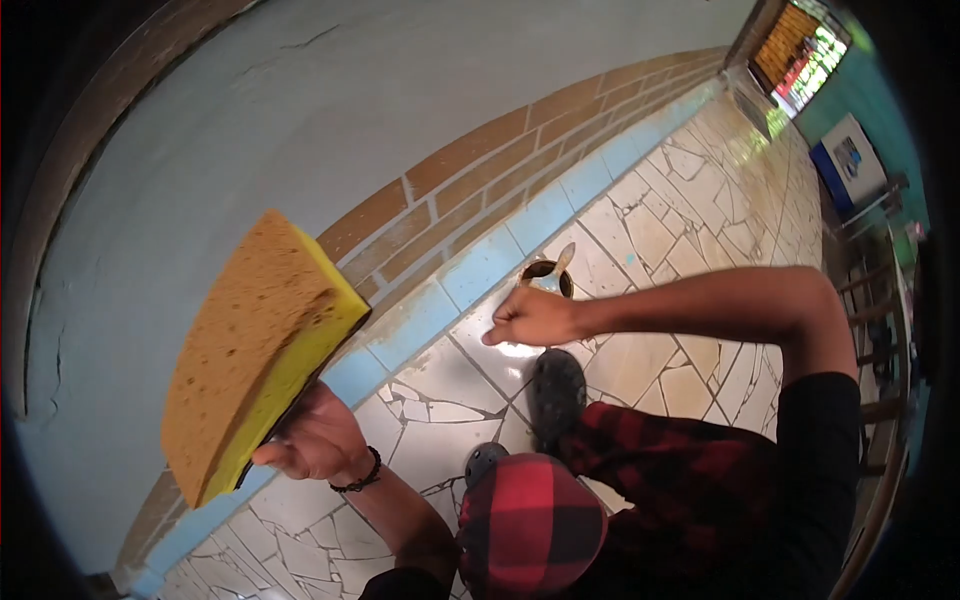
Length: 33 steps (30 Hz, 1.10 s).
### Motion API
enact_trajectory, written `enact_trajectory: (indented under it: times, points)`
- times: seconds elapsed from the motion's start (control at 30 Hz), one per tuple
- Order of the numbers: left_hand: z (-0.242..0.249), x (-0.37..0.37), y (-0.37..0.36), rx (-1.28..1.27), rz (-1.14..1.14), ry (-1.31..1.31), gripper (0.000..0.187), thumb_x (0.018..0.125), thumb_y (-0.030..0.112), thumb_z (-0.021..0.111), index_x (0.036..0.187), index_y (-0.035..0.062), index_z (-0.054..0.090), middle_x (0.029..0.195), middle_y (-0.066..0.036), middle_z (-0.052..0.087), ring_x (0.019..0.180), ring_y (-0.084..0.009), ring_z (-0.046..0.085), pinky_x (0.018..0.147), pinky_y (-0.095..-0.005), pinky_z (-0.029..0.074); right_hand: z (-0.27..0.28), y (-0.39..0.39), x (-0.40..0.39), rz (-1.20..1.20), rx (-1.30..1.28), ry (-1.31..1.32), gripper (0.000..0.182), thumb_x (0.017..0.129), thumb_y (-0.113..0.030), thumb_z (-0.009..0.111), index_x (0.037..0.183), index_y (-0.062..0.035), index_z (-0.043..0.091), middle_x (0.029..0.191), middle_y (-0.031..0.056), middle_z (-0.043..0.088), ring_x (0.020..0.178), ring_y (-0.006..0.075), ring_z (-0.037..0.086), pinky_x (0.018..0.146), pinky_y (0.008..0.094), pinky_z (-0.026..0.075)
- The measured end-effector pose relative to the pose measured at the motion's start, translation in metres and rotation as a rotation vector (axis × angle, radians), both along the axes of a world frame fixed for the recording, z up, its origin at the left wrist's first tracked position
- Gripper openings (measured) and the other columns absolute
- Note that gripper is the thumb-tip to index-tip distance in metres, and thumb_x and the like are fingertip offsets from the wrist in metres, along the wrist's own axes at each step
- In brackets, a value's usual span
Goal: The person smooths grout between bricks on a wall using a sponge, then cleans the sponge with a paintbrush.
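A large sponge block (265, 350), orange-brown on its broad face and yellow-green along its side, is held up by my left hand (318, 440) from behind and below. Dark edging shows on the sponge's far side. My right hand (535, 317) is closed over the floor, fingers curled; whether anything is inside them is hidden. Just behind that hand stands a small open can (567, 284) with dark contents, and a paintbrush (566, 258) leans in it, handle up.
A grey wall (300, 110) with a painted brick band (480, 165) and light-blue base tiles (455, 285) runs along the left. Broken-tile flooring (660, 240) extends to a doorway (800, 55). Wooden chairs (880, 410) and a white-and-blue box (850, 160) stand at the right.
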<state>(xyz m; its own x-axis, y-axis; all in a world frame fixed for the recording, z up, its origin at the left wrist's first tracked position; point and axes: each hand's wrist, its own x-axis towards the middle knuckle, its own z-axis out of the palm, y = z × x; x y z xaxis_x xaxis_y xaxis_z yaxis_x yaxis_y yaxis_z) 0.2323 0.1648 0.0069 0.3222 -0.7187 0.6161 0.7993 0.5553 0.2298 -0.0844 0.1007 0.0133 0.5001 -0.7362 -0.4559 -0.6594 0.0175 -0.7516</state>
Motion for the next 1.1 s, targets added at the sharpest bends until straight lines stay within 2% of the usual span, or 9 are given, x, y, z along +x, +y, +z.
enact_trajectory:
  times: [0.03,0.27,0.4,0.43,0.53,0.7,0.8,0.93,1.1]
  points:
    - [0.008,0.000,-0.002,-0.020,-0.021,0.027,0.083,0.088,0.048,0.080,0.150,0.0049,0.047,0.153,-0.013,0.052,0.143,-0.0281,0.048,0.126,-0.0473,0.030,0.007,-0.005,0.004,-0.082,0.141,0.048,0.049,0.095,-0.043,0.069,0.067,-0.0031,0.064,0.064,0.0012,0.056,0.065,0.0141,0.055,0.064,0.0352,0.045]
    - [0.045,0.012,0.015,0.003,0.169,-0.028,0.082,0.091,0.049,0.077,0.150,0.0014,0.046,0.152,-0.016,0.051,0.142,-0.0297,0.047,0.126,-0.0472,0.030,0.034,-0.034,0.042,0.461,0.274,0.164,0.042,0.094,-0.041,0.069,0.079,-0.0016,0.074,0.075,0.0047,0.070,0.071,0.0170,0.062,0.071,0.0357,0.051]
    - [0.064,0.020,0.043,0.313,0.563,-0.003,0.079,0.096,0.058,0.068,0.153,0.0100,0.044,0.159,-0.009,0.043,0.143,-0.0272,0.045,0.122,-0.0478,0.034,0.004,-0.047,0.062,0.875,0.026,-0.004,0.040,0.090,-0.037,0.070,0.074,-0.0010,0.072,0.080,0.0108,0.074,0.074,0.0256,0.066,0.072,0.0410,0.053]
    - [0.073,0.026,0.049,0.127,0.334,-0.141,0.073,0.100,0.056,0.062,0.153,0.0091,0.045,0.157,-0.009,0.046,0.141,-0.0260,0.046,0.122,-0.0446,0.033,-0.003,-0.048,0.066,0.923,-0.120,-0.009,0.036,0.088,-0.033,0.072,0.072,-0.0012,0.071,0.080,0.0131,0.072,0.078,0.0312,0.067,0.073,0.0429,0.053]
    - [0.118,0.007,0.064,0.327,0.567,-0.072,0.070,0.100,0.046,0.067,0.149,0.0008,0.046,0.150,-0.014,0.052,0.141,-0.0284,0.045,0.126,-0.0463,0.028,-0.031,-0.048,0.058,0.879,-0.232,-0.370,0.038,0.087,-0.030,0.073,0.065,-0.0005,0.065,0.067,0.0162,0.067,0.071,0.0348,0.066,0.070,0.0469,0.051]
    - [0.191,-0.016,0.083,0.462,0.429,-0.178,0.054,0.104,0.036,0.065,0.142,0.0015,0.051,0.149,-0.014,0.051,0.138,-0.0298,0.047,0.122,-0.0470,0.034,-0.008,-0.053,0.035,0.823,-0.590,-0.619,0.045,0.092,-0.024,0.066,0.056,0.0018,0.056,0.060,0.0241,0.056,0.057,0.0434,0.052,0.057,0.0498,0.044]
    - [0.237,-0.029,0.100,0.526,0.452,-0.173,0.063,0.104,0.038,0.064,0.151,0.0016,0.041,0.153,-0.014,0.048,0.140,-0.0298,0.045,0.121,-0.0481,0.033,-0.002,-0.048,0.033,0.648,-0.471,-0.819,0.050,0.094,-0.022,0.064,0.051,0.0009,0.049,0.053,0.0231,0.045,0.050,0.0419,0.042,0.053,0.0484,0.038]
    - [0.280,-0.054,0.127,0.499,0.408,-0.155,0.046,0.106,0.033,0.060,0.141,0.0033,0.055,0.143,-0.015,0.058,0.134,-0.0295,0.050,0.116,-0.0494,0.038,-0.002,-0.041,0.015,0.647,-0.441,-0.915,0.057,0.098,-0.019,0.067,0.052,0.0000,0.039,0.048,0.0166,0.034,0.043,0.0343,0.030,0.046,0.0436,0.029]
    - [0.299,-0.072,0.143,0.563,0.424,-0.360,0.046,0.108,0.035,0.048,0.141,0.0038,0.056,0.143,-0.016,0.058,0.133,-0.0314,0.052,0.115,-0.0518,0.037,0.018,-0.058,0.012,0.535,-0.329,-0.985,0.054,0.102,-0.019,0.063,0.057,-0.0002,0.041,0.050,0.0062,0.029,0.047,0.0136,0.026,0.046,0.0375,0.027]
